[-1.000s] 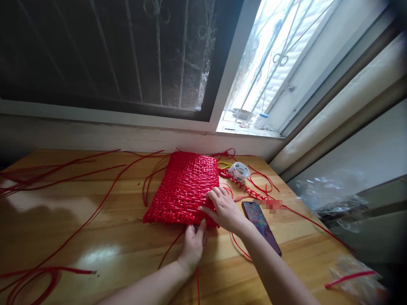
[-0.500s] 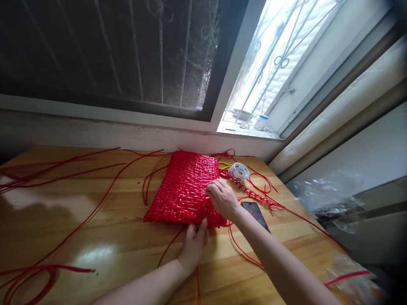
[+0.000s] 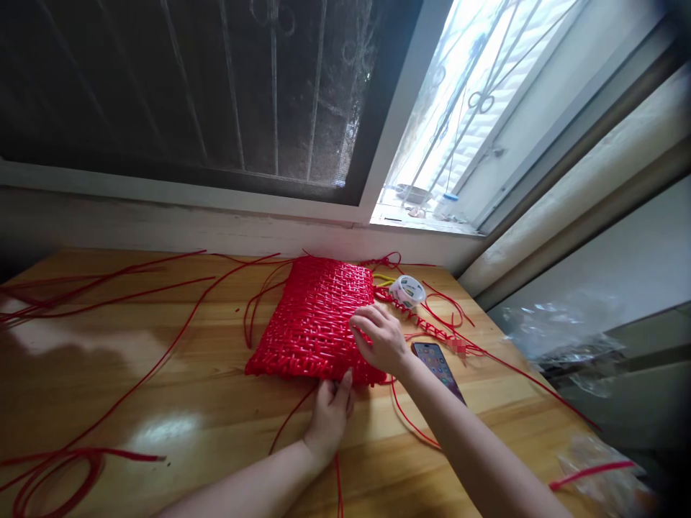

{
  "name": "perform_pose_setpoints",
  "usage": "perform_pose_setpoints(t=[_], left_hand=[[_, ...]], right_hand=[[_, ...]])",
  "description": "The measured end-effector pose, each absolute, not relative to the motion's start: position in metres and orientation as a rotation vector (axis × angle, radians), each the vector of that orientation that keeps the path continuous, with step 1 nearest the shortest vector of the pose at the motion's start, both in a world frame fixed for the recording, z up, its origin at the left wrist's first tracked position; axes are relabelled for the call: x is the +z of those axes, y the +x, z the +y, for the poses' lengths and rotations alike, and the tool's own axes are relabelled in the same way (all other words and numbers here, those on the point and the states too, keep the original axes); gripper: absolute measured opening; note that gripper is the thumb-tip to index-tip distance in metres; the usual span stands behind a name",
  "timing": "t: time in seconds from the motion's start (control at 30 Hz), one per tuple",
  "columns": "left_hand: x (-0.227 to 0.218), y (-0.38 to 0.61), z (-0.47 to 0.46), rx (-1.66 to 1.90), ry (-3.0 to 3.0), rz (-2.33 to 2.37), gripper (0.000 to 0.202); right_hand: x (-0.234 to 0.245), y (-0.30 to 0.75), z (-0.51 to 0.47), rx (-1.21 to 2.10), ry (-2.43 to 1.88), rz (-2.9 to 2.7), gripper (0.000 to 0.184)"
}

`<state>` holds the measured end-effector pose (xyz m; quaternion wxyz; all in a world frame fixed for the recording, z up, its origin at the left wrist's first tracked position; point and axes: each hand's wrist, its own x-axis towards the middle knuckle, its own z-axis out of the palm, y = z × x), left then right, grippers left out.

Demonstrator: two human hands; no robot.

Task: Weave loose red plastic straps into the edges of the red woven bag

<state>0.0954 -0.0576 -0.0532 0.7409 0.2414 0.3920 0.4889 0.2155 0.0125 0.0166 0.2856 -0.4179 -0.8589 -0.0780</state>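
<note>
A red woven basket (image 3: 318, 309), made of glossy plastic strands, lies on the wooden table (image 3: 205, 410), its near edge toward me. My left hand (image 3: 329, 414) grips that near edge, with the thumb showing on top and the other fingers partly hidden below. Over the basket's right side is my right hand (image 3: 381, 334), its fingers curved and a gap showing between thumb and fingers; I see nothing held there. Loose red strands (image 3: 339, 482) trail out under the near edge.
Right of the basket are a roll of tape (image 3: 407, 291), a braided red strip (image 3: 432, 331) and a phone (image 3: 438, 370). Long red strands (image 3: 162, 352) cross the left side, with a coil (image 3: 59, 478) at front left. Clear plastic wrapping (image 3: 561, 338) hangs beyond the right edge.
My right hand's fingers have parted from a pinch at the basket's right side. My left hand stays on the near edge. The view has shifted slightly.
</note>
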Motion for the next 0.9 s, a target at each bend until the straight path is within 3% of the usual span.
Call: perform_pose_setpoints(t=[0.13,0.37,0.53,0.77,0.9], left_hand=[[-0.051,0.096,-0.057,1.049,0.525,0.836,0.042],[-0.050,0.094,-0.057,1.043,0.518,0.827,0.043],[-0.050,0.094,-0.055,1.040,0.541,0.841,0.046],[-0.056,0.096,-0.055,1.048,0.601,0.793,0.040],[-0.059,0.096,-0.056,1.060,0.633,0.808,0.040]], right_hand=[[0.013,0.223,0.007,-0.371,-0.988,-2.433,0.030],[0.013,0.224,0.013,-0.461,-0.814,-2.456,0.029],[0.009,0.222,0.009,-0.251,-0.901,-2.408,0.031],[0.001,0.214,0.000,0.136,-1.119,-2.028,0.017],[0.001,0.210,0.002,0.193,-1.203,-1.917,0.011]])
